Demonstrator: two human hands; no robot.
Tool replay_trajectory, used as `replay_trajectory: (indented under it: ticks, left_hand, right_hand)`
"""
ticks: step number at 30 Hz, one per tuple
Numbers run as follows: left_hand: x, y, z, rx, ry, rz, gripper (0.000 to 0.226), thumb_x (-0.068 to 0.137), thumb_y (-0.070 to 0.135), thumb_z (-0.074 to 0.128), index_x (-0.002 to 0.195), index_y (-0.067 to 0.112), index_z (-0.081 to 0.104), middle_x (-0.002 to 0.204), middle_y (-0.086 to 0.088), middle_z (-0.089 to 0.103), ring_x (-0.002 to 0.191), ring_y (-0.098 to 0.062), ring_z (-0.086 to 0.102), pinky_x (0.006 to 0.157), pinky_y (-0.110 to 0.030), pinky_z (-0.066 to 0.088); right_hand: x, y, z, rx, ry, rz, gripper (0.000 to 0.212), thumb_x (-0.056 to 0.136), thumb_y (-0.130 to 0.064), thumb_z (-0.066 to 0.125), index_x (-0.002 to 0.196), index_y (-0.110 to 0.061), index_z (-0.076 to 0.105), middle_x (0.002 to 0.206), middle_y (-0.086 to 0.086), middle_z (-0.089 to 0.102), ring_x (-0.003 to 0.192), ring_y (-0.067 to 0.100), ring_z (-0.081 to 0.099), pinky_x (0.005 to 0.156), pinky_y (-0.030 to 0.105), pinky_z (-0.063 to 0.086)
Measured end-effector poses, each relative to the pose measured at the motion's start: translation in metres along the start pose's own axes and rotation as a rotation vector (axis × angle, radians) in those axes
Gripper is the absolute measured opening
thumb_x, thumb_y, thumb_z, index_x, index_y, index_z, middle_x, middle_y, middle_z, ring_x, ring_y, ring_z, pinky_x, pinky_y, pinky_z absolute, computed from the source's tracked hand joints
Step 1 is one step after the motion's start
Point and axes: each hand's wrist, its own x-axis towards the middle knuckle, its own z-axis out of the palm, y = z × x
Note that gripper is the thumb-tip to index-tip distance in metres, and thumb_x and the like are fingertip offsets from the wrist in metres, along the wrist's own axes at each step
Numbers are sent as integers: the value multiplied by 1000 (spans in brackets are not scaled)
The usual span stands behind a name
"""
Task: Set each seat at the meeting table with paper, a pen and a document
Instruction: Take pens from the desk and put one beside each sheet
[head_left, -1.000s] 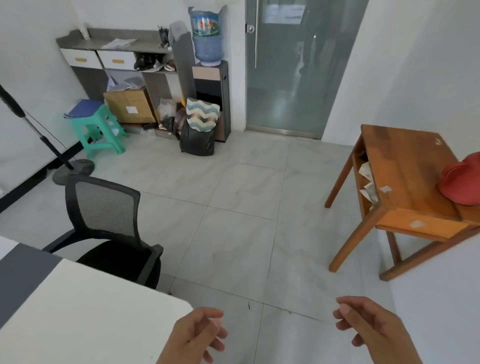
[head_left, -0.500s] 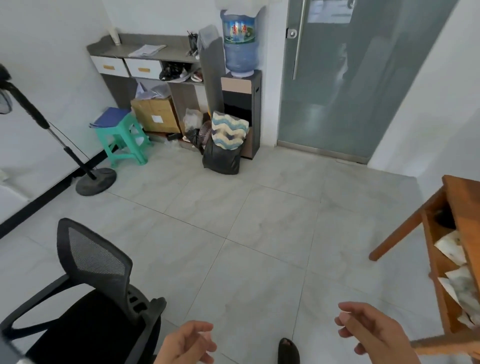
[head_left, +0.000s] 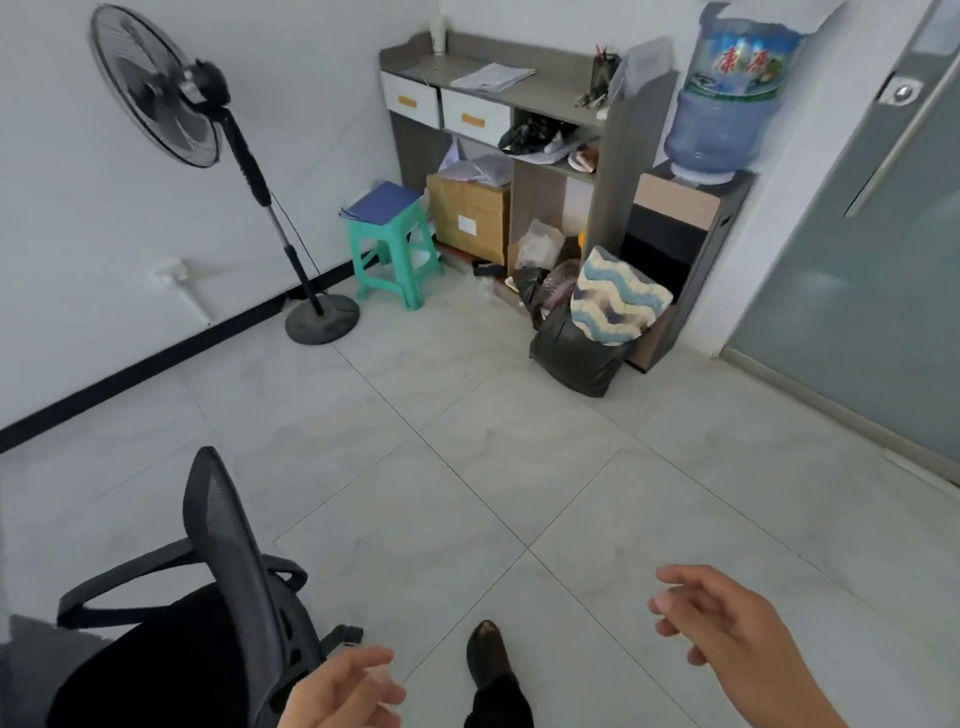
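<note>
Across the tiled floor, well ahead of both hands, lay the likeliest supplies: a loose sheaf of white papers (head_left: 492, 77) flat on top of the grey shelf unit (head_left: 613, 171) against the far wall, and near the unit's right end a dark pen holder (head_left: 602, 73) with pens standing in it. A blue folder (head_left: 383, 201) rested on the green stool (head_left: 396, 254) just left of the unit. The sheaf's long side ran roughly along the shelf top, angled from lower left to upper right in the view.

The left hand (head_left: 340, 691) hung low beside the back of the black mesh chair (head_left: 228, 587), fingers loosely curled and holding nothing. The right hand (head_left: 727, 629) was raised a little higher and further forward, fingers half spread, also empty. One dark shoe (head_left: 485, 649) showed between them, toe pointing toward the shelf.

The papers sat straight ahead, slightly left of the right hand and right of the left; neither was near, though the right seemed the readier to reach them. The meeting table was out of view, so no seat could be judged as set
</note>
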Motion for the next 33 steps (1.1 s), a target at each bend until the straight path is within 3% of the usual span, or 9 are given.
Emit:
replay_trajectory:
  ticks: [2, 5, 11, 14, 18, 21, 24, 27, 33]
  left_hand:
    - [46, 35, -5, 35, -18, 7, 12, 88, 5, 63, 95, -1, 70, 76, -24, 72, 68, -41, 68, 63, -36, 50]
    - [111, 103, -8, 57, -62, 60, 13, 92, 2, 57, 98, 4, 68, 79, -18, 74, 68, -33, 70, 51, -32, 49]
    - [225, 215, 7, 100, -129, 167, 11, 92, 5, 58, 98, 4, 67, 78, -17, 74, 65, -27, 70, 49, -30, 50]
    - [281, 249, 14, 88, -99, 150, 14, 92, 0, 55, 96, 4, 68, 77, -17, 74, 63, -28, 70, 48, -31, 49]
    - [358, 287, 25, 81, -59, 69, 15, 84, 14, 64, 94, 4, 69, 75, -17, 74, 63, -30, 71, 49, -29, 45]
    - [416, 325, 33, 85, -35, 26, 8, 88, 2, 62, 92, 1, 70, 72, -19, 73, 58, -28, 69, 47, -24, 47]
    - [470, 383, 36, 26, 18, 57, 18, 77, 9, 69, 91, -2, 69, 70, -21, 72, 58, -32, 69, 49, -27, 52]
    - [524, 424, 34, 20, 46, 108, 8, 89, 2, 62, 94, 2, 68, 75, -19, 73, 60, -28, 69, 47, -29, 47]
    - [635, 464, 28, -22, 62, 42, 14, 92, -1, 55, 95, 1, 68, 75, -19, 74, 64, -33, 70, 48, -31, 46]
  right_hand:
    - [41, -18, 14, 9, 5, 15, 14, 88, -3, 66, 96, -14, 70, 78, 12, 74, 68, 15, 71, 54, 28, 48]
    - [96, -62, 28, 22, -7, 22, 15, 87, -1, 66, 95, -13, 70, 76, 12, 74, 65, 15, 71, 52, 28, 47]
    - [208, -132, 21, 65, 87, 8, 16, 86, 0, 66, 94, -13, 70, 76, 10, 74, 65, 16, 71, 53, 30, 47]
    - [271, -150, 25, 85, 110, 37, 15, 86, 0, 67, 93, -12, 70, 74, 8, 75, 65, 19, 71, 54, 33, 46]
    - [375, -179, 30, 107, 119, 52, 14, 85, 2, 67, 93, -10, 71, 72, 10, 75, 72, 30, 71, 55, 35, 45]
    - [461, -217, 28, 111, 86, 54, 12, 88, -2, 66, 95, -12, 69, 76, 9, 75, 76, 28, 70, 57, 34, 47]
    - [539, -276, 29, 94, 11, 18, 11, 89, -6, 66, 97, -13, 68, 81, 10, 75, 74, 24, 70, 58, 33, 46]
    - [610, -327, 34, 29, -60, -90, 15, 89, -8, 65, 101, -17, 67, 82, 8, 75, 72, 19, 70, 56, 28, 47]
    - [733, -399, 65, -21, -111, -157, 14, 90, -14, 64, 100, -24, 66, 84, 6, 75, 77, 19, 70, 59, 29, 50]
